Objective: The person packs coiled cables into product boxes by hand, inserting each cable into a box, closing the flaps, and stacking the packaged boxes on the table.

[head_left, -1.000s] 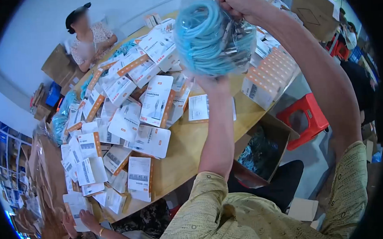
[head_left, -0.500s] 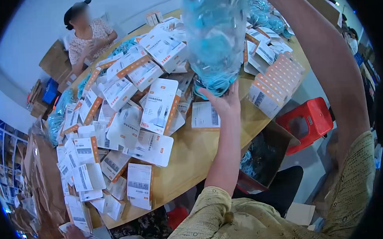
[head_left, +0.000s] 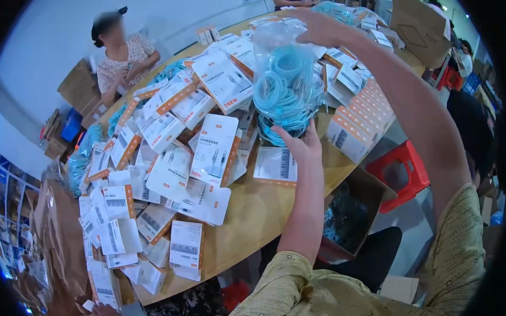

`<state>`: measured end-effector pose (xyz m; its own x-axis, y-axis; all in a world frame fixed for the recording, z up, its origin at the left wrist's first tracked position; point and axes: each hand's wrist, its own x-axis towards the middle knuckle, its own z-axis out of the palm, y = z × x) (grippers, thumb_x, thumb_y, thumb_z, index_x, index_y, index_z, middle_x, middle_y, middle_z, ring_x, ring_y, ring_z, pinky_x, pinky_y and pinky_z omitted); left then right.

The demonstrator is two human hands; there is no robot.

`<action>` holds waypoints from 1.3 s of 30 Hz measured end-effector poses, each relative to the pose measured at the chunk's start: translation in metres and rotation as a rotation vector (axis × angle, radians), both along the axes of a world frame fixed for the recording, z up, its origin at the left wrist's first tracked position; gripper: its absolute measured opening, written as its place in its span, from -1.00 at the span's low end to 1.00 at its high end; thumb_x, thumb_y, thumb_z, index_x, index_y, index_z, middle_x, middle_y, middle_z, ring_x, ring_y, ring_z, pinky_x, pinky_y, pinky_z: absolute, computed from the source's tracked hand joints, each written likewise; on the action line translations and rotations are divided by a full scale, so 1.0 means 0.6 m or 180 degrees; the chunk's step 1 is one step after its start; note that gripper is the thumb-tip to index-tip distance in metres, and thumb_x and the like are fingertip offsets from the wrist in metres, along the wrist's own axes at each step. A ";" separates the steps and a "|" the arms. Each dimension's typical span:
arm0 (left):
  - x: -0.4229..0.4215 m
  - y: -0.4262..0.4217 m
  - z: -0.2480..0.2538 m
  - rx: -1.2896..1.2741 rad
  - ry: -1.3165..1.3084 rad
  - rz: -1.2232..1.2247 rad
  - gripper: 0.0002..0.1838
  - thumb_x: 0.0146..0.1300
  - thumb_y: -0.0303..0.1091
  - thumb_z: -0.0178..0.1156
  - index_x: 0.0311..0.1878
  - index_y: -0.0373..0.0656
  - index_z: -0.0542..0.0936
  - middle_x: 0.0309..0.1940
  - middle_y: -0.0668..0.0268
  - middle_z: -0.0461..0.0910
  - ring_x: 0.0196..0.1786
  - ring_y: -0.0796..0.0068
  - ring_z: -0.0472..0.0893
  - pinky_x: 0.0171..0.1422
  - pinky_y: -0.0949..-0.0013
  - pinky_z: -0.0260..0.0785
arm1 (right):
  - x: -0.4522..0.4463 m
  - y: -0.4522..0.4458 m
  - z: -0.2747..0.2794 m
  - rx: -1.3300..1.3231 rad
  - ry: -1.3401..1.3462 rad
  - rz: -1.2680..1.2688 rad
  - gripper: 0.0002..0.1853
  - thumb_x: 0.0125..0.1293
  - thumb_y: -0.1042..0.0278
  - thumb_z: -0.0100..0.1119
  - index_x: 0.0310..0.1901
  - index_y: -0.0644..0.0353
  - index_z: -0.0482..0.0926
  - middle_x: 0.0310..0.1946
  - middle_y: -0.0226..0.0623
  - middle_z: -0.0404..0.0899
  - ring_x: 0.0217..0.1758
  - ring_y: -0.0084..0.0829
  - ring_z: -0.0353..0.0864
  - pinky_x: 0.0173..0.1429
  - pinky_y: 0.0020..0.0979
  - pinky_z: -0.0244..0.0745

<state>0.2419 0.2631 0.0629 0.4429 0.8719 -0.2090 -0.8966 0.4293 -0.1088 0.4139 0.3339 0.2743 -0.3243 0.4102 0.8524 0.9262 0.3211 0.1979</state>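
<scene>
Head camera: the one view, worn on the person's head, looking forward and down across the desk.
Lens: very wide, framed by dark curved corners; the shelf bows at the left edge.
Desk angle: seen from above its near edge, which slants up from lower left toward the right.
Nearest: the wearer's shirt, cut off by the bottom edge.
Mid-range: the left hand near centre, the right hand higher up.
Far side: a co-worker and the wall.
Right: a stool, viewed from above.
</scene>
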 end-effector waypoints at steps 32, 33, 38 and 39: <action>0.026 -0.002 0.005 0.0139 0.0335 -0.0497 -0.31 0.41 0.23 0.18 0.43 0.01 0.43 0.45 0.31 0.43 0.42 0.24 0.45 0.57 0.06 0.24 | -0.208 -0.275 0.060 -0.0264 0.0021 -0.0891 -0.74 0.49 0.23 0.05 -0.03 0.22 0.61 -0.19 -0.24 0.66 -0.14 -0.40 0.61 -0.02 -0.31 0.58; 0.021 -0.001 0.013 0.0011 0.0394 -0.0560 -0.33 0.41 0.24 0.17 0.41 0.01 0.46 0.41 0.33 0.48 0.42 0.24 0.46 0.58 0.05 0.19 | -0.181 -0.291 0.037 -0.0209 -0.0046 -0.0912 -0.73 0.49 0.23 0.04 -0.01 0.22 0.61 -0.17 -0.24 0.66 -0.12 -0.39 0.62 0.00 -0.31 0.59; -0.017 -0.016 0.044 0.0240 0.0134 -0.0655 -0.28 0.51 0.40 -0.28 0.48 0.16 0.40 0.47 0.33 0.42 0.46 0.13 0.41 0.51 -0.06 0.23 | -0.208 -0.374 0.050 0.0086 -0.0379 -0.1041 -0.69 0.53 0.22 0.03 0.07 0.24 0.62 -0.10 -0.20 0.67 -0.04 -0.37 0.64 0.06 -0.28 0.62; -0.020 -0.013 0.019 0.0565 -0.0070 -0.0716 -0.27 0.51 0.40 -0.30 0.52 0.18 0.34 0.48 0.33 0.40 0.48 0.12 0.39 0.49 -0.10 0.25 | -0.232 -0.395 0.071 0.0143 -0.0455 -0.1090 -0.68 0.53 0.21 0.02 0.09 0.24 0.62 -0.08 -0.19 0.67 -0.03 -0.36 0.65 0.07 -0.27 0.62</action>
